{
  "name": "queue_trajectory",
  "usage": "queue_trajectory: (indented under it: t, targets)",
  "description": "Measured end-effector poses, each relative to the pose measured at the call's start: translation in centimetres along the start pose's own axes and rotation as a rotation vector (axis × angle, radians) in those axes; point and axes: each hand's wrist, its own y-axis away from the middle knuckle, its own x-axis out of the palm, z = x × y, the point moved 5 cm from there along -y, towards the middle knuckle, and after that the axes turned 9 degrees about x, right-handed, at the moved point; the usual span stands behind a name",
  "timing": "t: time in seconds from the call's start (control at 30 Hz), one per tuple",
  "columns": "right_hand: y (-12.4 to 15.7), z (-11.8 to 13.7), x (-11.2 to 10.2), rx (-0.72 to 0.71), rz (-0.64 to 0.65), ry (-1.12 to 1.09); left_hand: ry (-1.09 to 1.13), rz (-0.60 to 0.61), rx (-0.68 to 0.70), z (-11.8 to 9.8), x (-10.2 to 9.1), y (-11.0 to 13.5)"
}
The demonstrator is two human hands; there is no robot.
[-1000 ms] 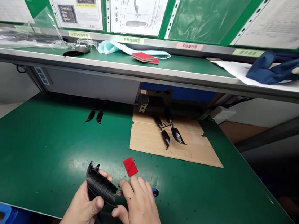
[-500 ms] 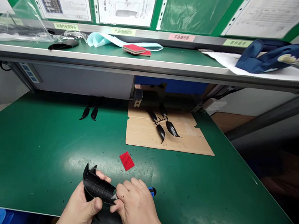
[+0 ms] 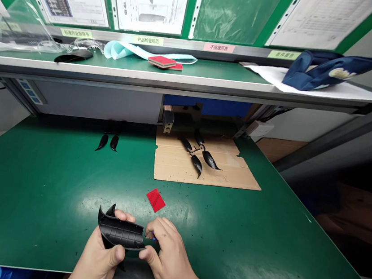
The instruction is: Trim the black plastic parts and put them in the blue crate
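A curved black plastic part [image 3: 122, 232] with a ribbed inner face and pointed tips lies in my left hand [image 3: 102, 256]. The thumb presses its near edge while the other fingers wrap behind it. My right hand [image 3: 168, 250] is closed round a utility knife [image 3: 155, 239], of which only a bit of blue shows between the fingers. The right thumb rests at the part's right end; the blade is hidden. Beyond the hands, a red abrasive pad [image 3: 156, 200] lies flat on the green table [image 3: 61, 214].
Black leaf-shaped parts [image 3: 197, 164] joined by a runner lie on a cardboard sheet [image 3: 235, 177]. More dark parts [image 3: 103, 142] sit at the back left. Overhead, a shelf [image 3: 113, 71] holds red pads [image 3: 161, 62], a pale blue strip [image 3: 125, 51] and navy cloth [image 3: 316, 74]. Dark shavings dot the table.
My right hand has opened slightly away from the part's right end, and the knife's blue-black end no longer shows behind it. The part has turned a little, baring more inner face. The view shifted slightly.
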Motion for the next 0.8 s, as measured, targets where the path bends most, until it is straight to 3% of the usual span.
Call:
queue_trajectory:
  t: [0.2, 0.47, 0.67, 0.8]
  targets:
    - [0.3, -0.2, 0.2, 0.016, 0.027, -0.049, 0.072, -0.103, 0.009, -0.4, 0.7, 0.4]
    - [0.0, 0.6, 0.1, -0.024, 0.047, -0.054, 0.144, -0.089, -0.061, 0.0, 1.1, 0.6]
    - [-0.1, 0.5, 1.1, -0.01, 0.335, -0.273, 0.167, -0.107, -0.078, 0.1, 0.7, 0.5]
    - [-0.1, 0.6, 0.7, -0.027, 0.2, -0.275, 0.227, -0.155, -0.083, 0.2, 0.2, -0.1]
